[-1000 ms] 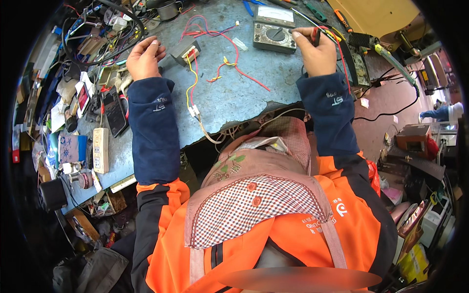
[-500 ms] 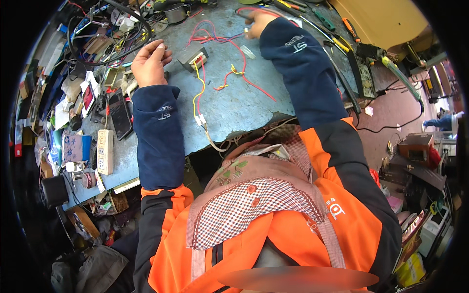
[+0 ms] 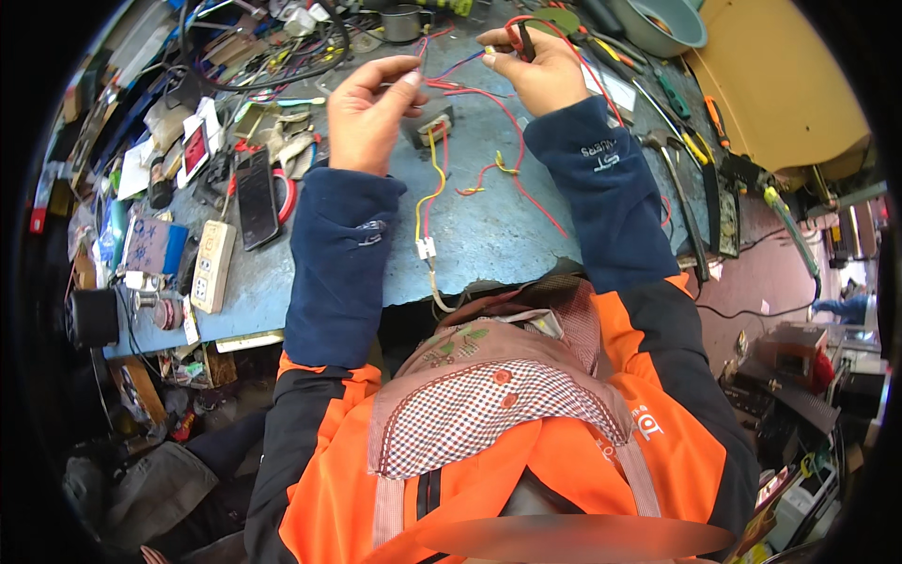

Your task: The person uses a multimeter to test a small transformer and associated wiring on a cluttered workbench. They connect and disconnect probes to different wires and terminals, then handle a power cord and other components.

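My left hand [image 3: 371, 108] is held over the bench, thumb and forefinger pinched beside thin red and blue wires; whether a wire is between them I cannot make out. My right hand [image 3: 545, 75] grips a red lead [image 3: 594, 70] with a dark end piece [image 3: 527, 42], and a small pale tip [image 3: 489, 51] shows at its fingertips near a blue wire. Between and below the hands stands a small grey block, like a transformer [image 3: 429, 128]. Its yellow and red wires run down to a white connector [image 3: 426, 248]. To the right lies a red wire with yellow twisted ends [image 3: 507, 164].
Left on the blue bench [image 3: 470, 254] are a black phone [image 3: 256, 199], a beige power strip [image 3: 213, 266] and a heap of parts. Screwdrivers and a hammer [image 3: 672, 160] lie right, below a grey basin [image 3: 662, 26]. A metal cup [image 3: 401, 24] stands at the back.
My left hand has moved right and up to the wires beside the grey block. In the shifted view, my right hand has turned so its fingers and the dark end piece show.
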Tool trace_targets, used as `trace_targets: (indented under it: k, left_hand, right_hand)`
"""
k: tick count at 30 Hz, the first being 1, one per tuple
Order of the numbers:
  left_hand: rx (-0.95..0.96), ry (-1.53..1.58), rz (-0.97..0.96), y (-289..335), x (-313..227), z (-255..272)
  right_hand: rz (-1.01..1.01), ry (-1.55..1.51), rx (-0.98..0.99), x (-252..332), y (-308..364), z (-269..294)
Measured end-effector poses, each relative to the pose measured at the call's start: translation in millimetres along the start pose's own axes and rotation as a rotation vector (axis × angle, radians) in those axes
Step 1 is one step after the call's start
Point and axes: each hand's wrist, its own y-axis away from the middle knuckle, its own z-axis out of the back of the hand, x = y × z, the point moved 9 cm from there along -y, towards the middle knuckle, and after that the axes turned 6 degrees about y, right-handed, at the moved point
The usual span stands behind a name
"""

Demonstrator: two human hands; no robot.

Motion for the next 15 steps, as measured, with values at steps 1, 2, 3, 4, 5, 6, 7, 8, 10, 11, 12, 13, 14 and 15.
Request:
trace_targets:
  k: [1,2,3,4,5,6,7,8,10,11,12,13,14,15]
  left_hand:
    - [0.01,0.011,-0.008,0,0,-2]
    - [0.011,0.027,-0.016,1,-2,-4]
    - [0.01,0.036,-0.005,0,-3,-3]
    - [0.008,0.05,0.01,-1,-1,-2]
    - [-0.013,0.037,0.029,-1,2,2]
    - [-0.009,0.037,0.028,-1,1,4]
    - [0.001,0.041,0.028,-2,1,3]
    - [0.012,0.045,0.029,-3,2,3]
    - [0.023,0.062,0.046,-2,7,3]
    - [0.013,0.054,0.05,-1,7,3]
    - [0.005,0.047,0.054,-1,8,4]
    - [0.002,0.041,0.062,0,9,6]
    - [-0.006,0.061,0.077,1,10,7]
    - [-0.015,0.081,0.093,3,12,7]
  right_hand:
    - [0.051,-0.074,0.009,5,-1,-11]
    - [0.055,-0.08,0.023,7,-4,-21]
    - [0.059,-0.085,0.038,12,-6,-30]
    - [0.059,-0.086,0.054,16,-6,-38]
    - [0.137,-0.029,0.092,27,-5,-45]
    - [0.148,-0.071,0.114,26,-7,-54]
    - [0.156,-0.109,0.133,20,-7,-63]
    - [0.163,-0.146,0.15,14,-6,-70]
    - [0.177,-0.151,0.137,9,-2,-74]
    - [0.17,-0.18,0.127,10,0,-74]
    - [0.191,-0.165,0.121,13,3,-72]
    - [0.216,-0.155,0.117,19,6,-71]
    - [0.253,-0.123,0.106,28,9,-66]
    - [0.29,-0.09,0.095,38,13,-59]
